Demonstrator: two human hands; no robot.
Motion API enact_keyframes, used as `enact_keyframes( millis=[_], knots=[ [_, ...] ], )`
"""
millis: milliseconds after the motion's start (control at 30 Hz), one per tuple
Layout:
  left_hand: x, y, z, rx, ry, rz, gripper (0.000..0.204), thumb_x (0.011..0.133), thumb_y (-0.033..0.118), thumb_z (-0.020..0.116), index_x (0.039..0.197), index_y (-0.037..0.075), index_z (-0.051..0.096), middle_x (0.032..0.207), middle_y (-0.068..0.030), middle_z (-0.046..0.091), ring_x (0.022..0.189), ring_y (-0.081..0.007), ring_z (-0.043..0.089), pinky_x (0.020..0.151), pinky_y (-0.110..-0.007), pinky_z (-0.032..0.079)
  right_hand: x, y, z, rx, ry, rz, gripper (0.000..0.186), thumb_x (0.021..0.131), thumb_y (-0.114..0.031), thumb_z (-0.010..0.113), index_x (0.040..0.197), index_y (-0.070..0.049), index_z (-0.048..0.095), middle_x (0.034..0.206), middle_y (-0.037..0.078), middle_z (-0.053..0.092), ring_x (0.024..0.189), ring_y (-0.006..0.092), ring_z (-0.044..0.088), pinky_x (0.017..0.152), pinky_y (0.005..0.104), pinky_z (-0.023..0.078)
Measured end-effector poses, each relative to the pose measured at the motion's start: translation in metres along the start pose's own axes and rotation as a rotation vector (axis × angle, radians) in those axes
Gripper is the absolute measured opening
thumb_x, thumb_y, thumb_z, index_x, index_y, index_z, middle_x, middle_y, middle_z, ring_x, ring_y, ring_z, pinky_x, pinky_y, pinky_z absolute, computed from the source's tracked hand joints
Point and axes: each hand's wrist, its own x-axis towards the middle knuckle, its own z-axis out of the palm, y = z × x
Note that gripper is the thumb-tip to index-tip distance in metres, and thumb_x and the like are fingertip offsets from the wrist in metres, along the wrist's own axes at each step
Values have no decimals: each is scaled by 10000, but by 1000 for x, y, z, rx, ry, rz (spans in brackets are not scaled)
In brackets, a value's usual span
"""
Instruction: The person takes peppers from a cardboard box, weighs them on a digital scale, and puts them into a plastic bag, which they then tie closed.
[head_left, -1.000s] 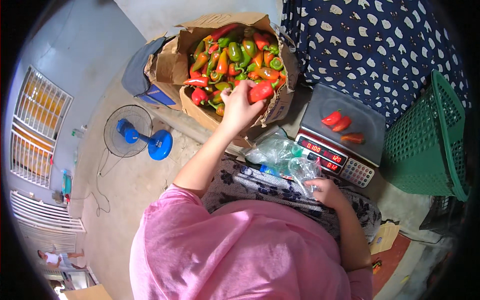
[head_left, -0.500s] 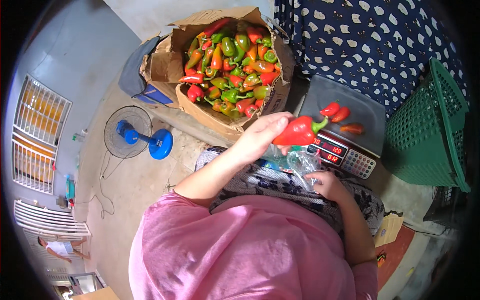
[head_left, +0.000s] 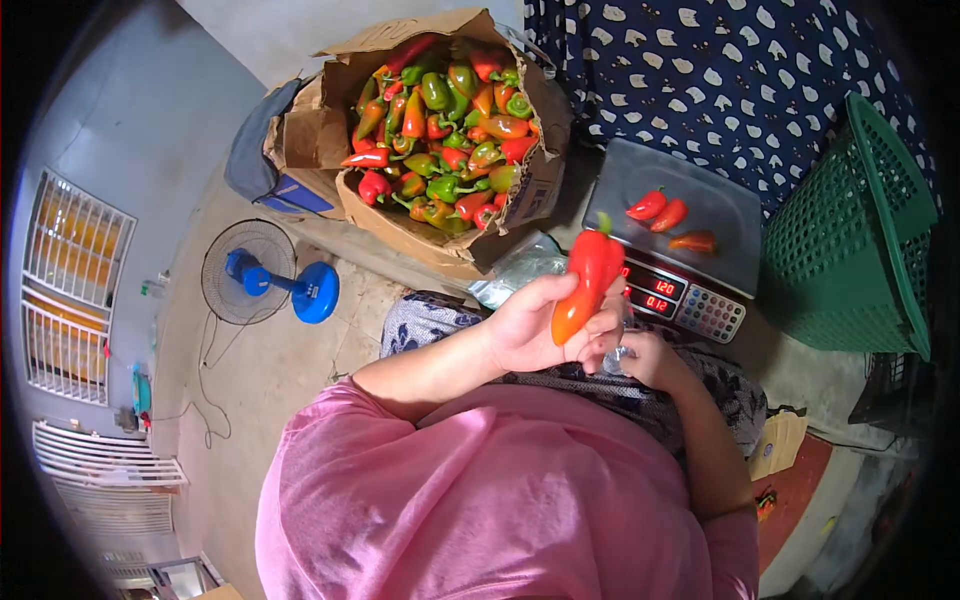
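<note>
Over patterned fabric (head_left: 428,322), the left hand (head_left: 530,318) grips a glossy, tapered pepper (head_left: 590,275); the right hand (head_left: 652,361) pinches plastic (head_left: 614,362).

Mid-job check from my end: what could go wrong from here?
The red pepper looks glossy and sits between the thumb and fingers of the left hand, so it might slip. The clear plastic at the right hand is bunched up close to the left fingers and could snag. Three peppers lie loose on the flat scale; a knock might roll one off.
</note>
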Motion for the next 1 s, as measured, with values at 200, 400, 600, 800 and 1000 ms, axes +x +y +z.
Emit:
enact_keyframes(
  millis=[200,400,600,800,1000],
  knots=[
    [3,2,-7,803,256,133,329,926,228,576,1150,40,426,967,-99,573,906,-205,613,694,-300,518,0,-11,-5,11,-50,97,354,717,17,570,1051,-18,680,1015,185,682,947,306,662,827,365,508],
    [3,-5,-13,894,440,188,634,949,148,540,1467,87,179,1131,-63,524,1005,-150,542,839,-288,455,0,-16,-6,-15,-41,107,356,716,16,565,1051,-16,680,1000,180,685,895,311,669,793,363,513],
    [19,0,-18,1075,423,148,582,983,236,522,1457,54,238,1155,-43,492,1103,-117,444,967,-258,349,-5,-13,-4,-28,-12,73,361,711,8,567,1053,-21,681,1032,182,677,950,316,654,838,370,509],
    [107,28,-95,1361,526,317,403,1028,321,417,1295,22,459,839,-4,544,821,-101,510,806,-254,406,2,0,5,-136,-42,3,353,728,-38,593,1071,-47,678,1054,157,672,1001,324,627,894,396,491],
    [200,37,-133,2208,603,367,427,913,268,563,1314,141,489,1153,-110,630,1113,-310,549,975,-577,268,-3,7,4,-107,-54,-9,358,746,-58,588,1096,-62,664,1087,145,660,1019,322,616,916,405,483]
  ],
)
